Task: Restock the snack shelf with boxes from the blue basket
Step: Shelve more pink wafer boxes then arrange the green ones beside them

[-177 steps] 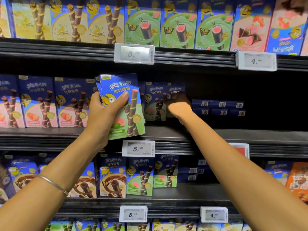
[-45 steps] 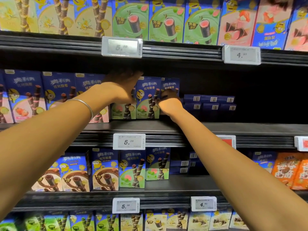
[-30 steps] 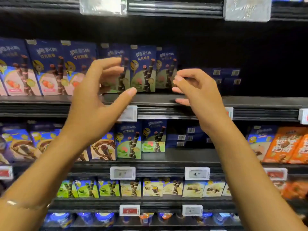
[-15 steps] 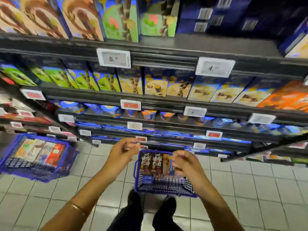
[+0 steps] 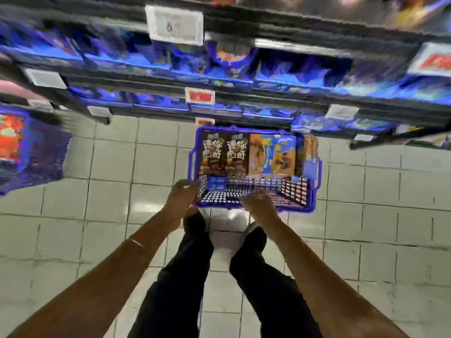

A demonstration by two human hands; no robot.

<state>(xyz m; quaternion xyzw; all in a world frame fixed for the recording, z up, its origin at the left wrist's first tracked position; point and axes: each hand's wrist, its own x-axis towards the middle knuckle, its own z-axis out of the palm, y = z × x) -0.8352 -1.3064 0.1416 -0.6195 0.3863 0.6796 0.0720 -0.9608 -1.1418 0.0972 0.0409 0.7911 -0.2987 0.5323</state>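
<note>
Your blue basket sits on the tiled floor right at your feet, below the snack shelf, so the stock is one bend away. Two dark brown boxes and the orange-and-blue boxes stand upright against its far end, faces easy to read. Your left hand is by the near left corner and your right hand over the near rim. Both look loosely curled, but blur hides whether either grips anything.

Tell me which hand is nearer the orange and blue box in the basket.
Right. The right hand is at the basket's near rim, in line with the orange and blue box; the left hand is by the near left corner, further aside.
</note>
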